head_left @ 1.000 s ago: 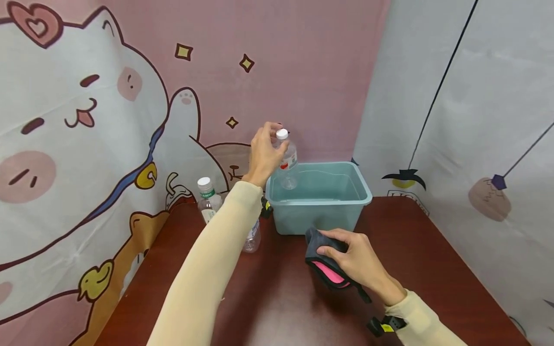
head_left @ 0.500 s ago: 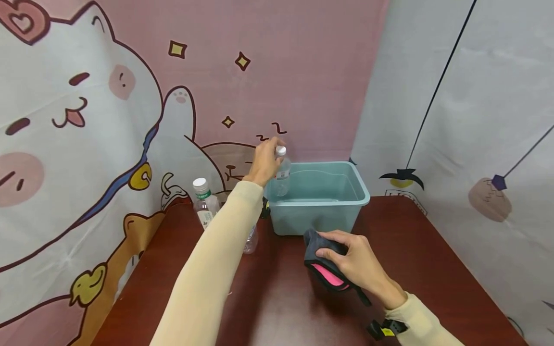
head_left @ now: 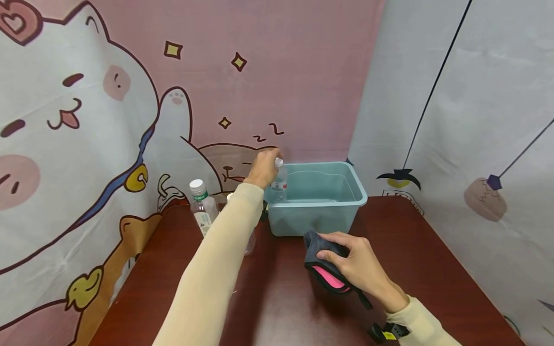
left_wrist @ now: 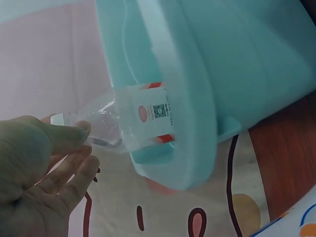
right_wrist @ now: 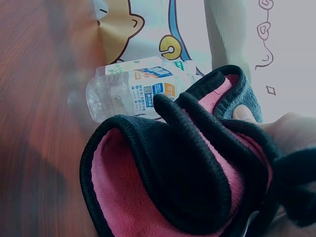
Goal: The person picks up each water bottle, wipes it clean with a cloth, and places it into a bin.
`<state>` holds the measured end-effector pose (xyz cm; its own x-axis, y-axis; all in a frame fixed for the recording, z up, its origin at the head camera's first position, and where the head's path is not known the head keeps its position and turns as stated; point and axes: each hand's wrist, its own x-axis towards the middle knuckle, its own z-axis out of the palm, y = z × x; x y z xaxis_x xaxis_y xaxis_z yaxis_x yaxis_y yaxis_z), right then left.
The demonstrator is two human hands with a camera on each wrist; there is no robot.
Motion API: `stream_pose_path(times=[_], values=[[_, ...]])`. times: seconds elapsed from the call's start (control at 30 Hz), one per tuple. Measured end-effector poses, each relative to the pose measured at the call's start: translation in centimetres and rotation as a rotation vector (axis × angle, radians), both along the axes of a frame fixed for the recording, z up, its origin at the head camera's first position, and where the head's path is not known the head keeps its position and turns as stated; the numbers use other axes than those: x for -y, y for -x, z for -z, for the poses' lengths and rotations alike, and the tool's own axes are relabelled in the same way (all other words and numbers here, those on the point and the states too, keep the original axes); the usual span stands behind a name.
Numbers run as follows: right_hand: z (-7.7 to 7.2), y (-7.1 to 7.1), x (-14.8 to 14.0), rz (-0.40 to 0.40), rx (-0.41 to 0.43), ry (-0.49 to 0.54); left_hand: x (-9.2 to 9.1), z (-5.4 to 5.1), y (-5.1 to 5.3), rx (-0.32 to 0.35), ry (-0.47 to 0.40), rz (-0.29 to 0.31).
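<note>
At the left end of the light blue bin, my left hand pinches a clear bottle by its white-capped neck, and the bottle's lower part is inside the bin. In the left wrist view the thumb and fingers of the left hand are at the neck, with the labelled bottle partly below the rim. My right hand grips a folded dark grey cloth with a pink inside, held in front of the bin. The right wrist view shows the cloth close up.
Left of the bin stands a green-banded bottle; a second bottle is partly hidden behind my left forearm. Both rest on the dark red table. Printed cloth walls rise behind and beside the table.
My left hand has lowered the bottle into the left end of the bin, moving down and slightly left. My right hand keeps its grip on the cloth, nearly still.
</note>
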<state>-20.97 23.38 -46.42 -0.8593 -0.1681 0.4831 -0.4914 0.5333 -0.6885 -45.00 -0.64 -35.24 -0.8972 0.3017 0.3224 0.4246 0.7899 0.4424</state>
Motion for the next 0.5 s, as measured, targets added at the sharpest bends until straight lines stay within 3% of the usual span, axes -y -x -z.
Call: stream_pose_path(times=[0.27,0.5], values=[[0.27,-0.08,-0.14,0.006,0.003,-0.010,0.03,0.82,0.43,0.061,0.090,-0.035],[0.14,-0.11,-0.21,-0.001,0.009,-0.008,0.01,0.82,0.11,0.102,0.130,-0.010]])
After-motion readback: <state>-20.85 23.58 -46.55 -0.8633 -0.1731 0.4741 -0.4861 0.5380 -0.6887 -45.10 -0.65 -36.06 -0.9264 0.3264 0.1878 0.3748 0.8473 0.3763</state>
